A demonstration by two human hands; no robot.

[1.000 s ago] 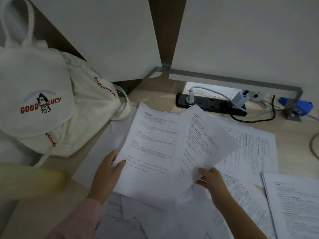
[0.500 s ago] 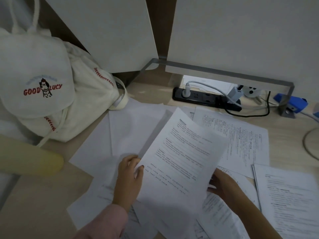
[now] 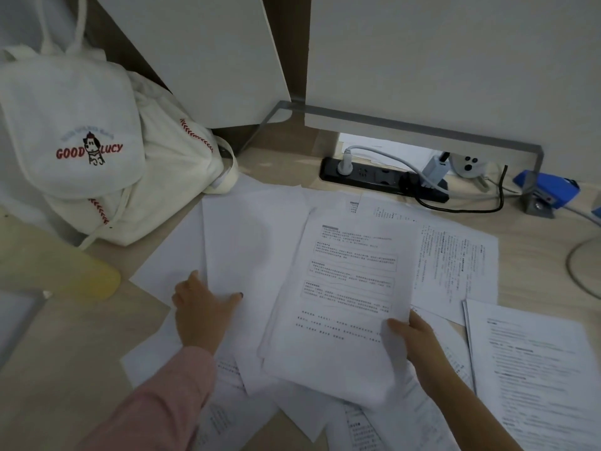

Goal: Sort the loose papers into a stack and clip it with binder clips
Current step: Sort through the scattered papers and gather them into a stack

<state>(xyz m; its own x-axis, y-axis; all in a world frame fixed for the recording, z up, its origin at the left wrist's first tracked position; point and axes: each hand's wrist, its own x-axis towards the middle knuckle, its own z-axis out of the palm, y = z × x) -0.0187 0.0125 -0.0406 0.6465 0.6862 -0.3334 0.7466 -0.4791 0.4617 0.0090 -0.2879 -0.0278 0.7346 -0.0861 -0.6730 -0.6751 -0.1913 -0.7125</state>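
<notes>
Several loose white papers lie scattered and overlapping across the wooden desk (image 3: 81, 353). My right hand (image 3: 410, 336) grips the lower right corner of a small bundle of printed sheets (image 3: 344, 294), held slightly above the others. My left hand (image 3: 201, 307) rests with spread fingers on the lower edge of a blank sheet (image 3: 247, 242) at the left of the pile. A separate stack of printed pages (image 3: 533, 369) lies at the right. No binder clips are visible.
A white cloth bag (image 3: 81, 148) sits at the back left. A black power strip (image 3: 383, 180) with plugs and cables lies at the back, beside a blue stapler (image 3: 549, 190). A yellow object (image 3: 65, 271) lies at the left. White panels stand behind.
My left hand let go of the printed sheets and moved left onto the blank sheet. My right hand now holds the bundle alone, lower and further right.
</notes>
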